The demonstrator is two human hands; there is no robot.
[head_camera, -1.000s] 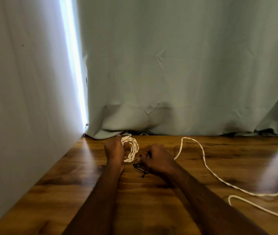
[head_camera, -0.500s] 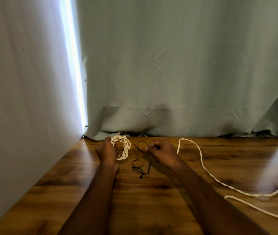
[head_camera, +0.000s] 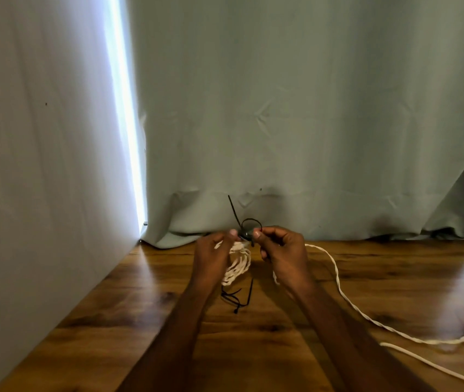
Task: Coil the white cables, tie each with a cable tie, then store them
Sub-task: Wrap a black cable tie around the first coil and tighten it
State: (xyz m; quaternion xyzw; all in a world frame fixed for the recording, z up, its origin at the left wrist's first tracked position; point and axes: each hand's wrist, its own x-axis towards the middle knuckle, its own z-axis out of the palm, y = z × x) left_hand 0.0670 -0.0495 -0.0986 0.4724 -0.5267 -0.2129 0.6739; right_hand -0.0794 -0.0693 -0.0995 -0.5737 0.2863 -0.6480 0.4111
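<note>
My left hand (head_camera: 211, 257) grips a coil of white twisted cable (head_camera: 238, 264), raised a little above the wooden table (head_camera: 146, 321). My right hand (head_camera: 283, 254) pinches a black cable tie (head_camera: 246, 224) at the top of the coil. The tie forms a small loop, and its tail sticks up to the left. Under the coil, a few more black cable ties (head_camera: 236, 297) lie on the table. A long loose white cable (head_camera: 347, 301) runs from beside my right hand across the table to the right edge.
A grey-green curtain (head_camera: 296, 123) hangs along the back of the table. A pale wall (head_camera: 41, 165) closes the left side. Bright light shows in the gap between them. Bare wood lies in front of my forearms.
My right hand lifted one black tie off the table and brought it to the coil. My left hand moved the coil to the right, so both hands meet at its top.
</note>
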